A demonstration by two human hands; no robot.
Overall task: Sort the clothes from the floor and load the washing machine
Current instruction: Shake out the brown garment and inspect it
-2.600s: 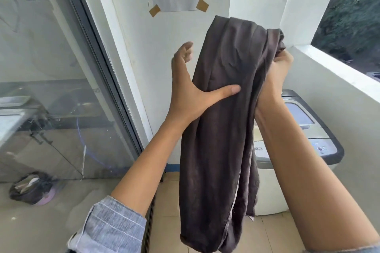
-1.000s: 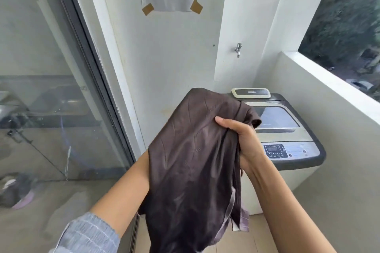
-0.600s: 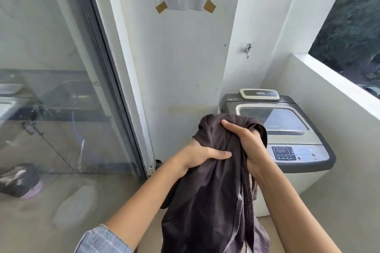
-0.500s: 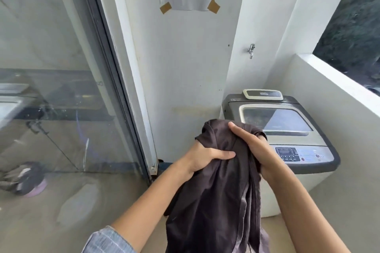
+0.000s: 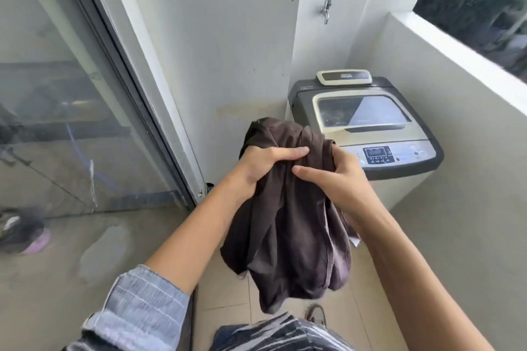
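Both hands grip one dark brown garment [image 5: 288, 225], held in the air in front of the chest. Left hand [image 5: 263, 164]: fingers curled closed into the bunched top of the cloth, thumb lying across the front fold. Right hand [image 5: 332, 177]: closed on the same bunch from the right side, thumb pointing left just below the left thumb, fingers hidden behind the fabric. The hands are near each other, and the cloth rises in a hump above both. The rest of the garment hangs below the hands in loose folds, clear of the tiled floor [image 5: 225, 291].

Top-loading washing machine [image 5: 368, 125]: behind and right of the hands, in the corner, lid closed. More clothes [image 5: 285, 333], striped and dark, lie on the floor at the bottom edge, beneath the hanging garment.
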